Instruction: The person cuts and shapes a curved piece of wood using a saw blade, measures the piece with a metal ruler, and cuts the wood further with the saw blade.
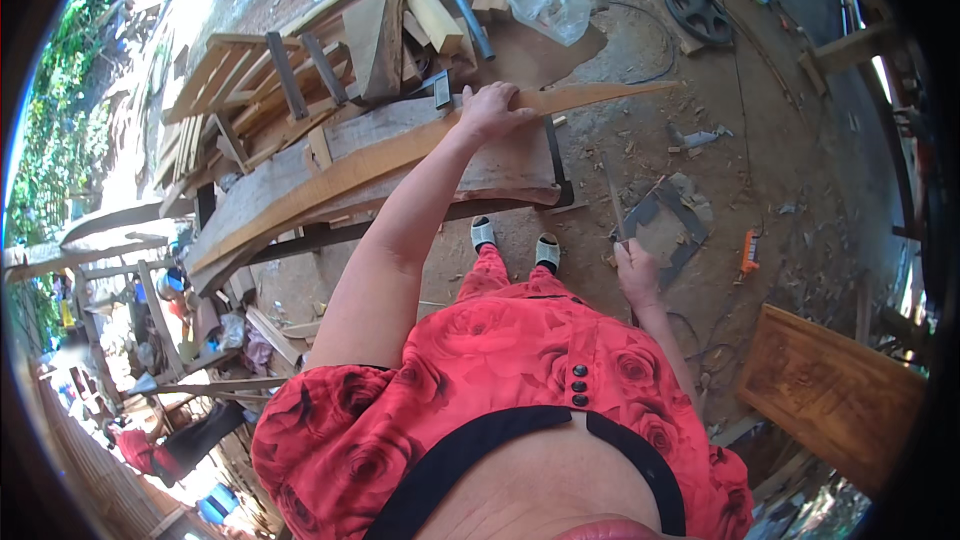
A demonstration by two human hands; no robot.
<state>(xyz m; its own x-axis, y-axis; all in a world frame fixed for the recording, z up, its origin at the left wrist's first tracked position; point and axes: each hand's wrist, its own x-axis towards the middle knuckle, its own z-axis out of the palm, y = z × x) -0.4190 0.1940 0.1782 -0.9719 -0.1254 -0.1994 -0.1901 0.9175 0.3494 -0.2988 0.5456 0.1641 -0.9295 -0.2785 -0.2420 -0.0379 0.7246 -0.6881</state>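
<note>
My left hand (492,112) grips a long curved wooden board (330,180) near its right part, thumb and fingers laid over it. The board is light brown, and its pointed end sticks out past the wooden bench (400,155) to the right. Low at my right side, my right hand (638,272) is closed around a long narrow tool (613,195). Its thin, straight shaft points forward, away from the board; I cannot tell whether it is a file or a blade. A small dark rectangular object (442,89) sits on the bench beside my left hand.
Beyond the bench lie a blue-handled hammer (470,18), wood offcuts (375,45) and a clear plastic bag (546,0). A black wheel-shaped base (698,15) stands far right. An orange tool (750,251) and a carved wooden panel (835,390) are at right. Wood chips litter the ground.
</note>
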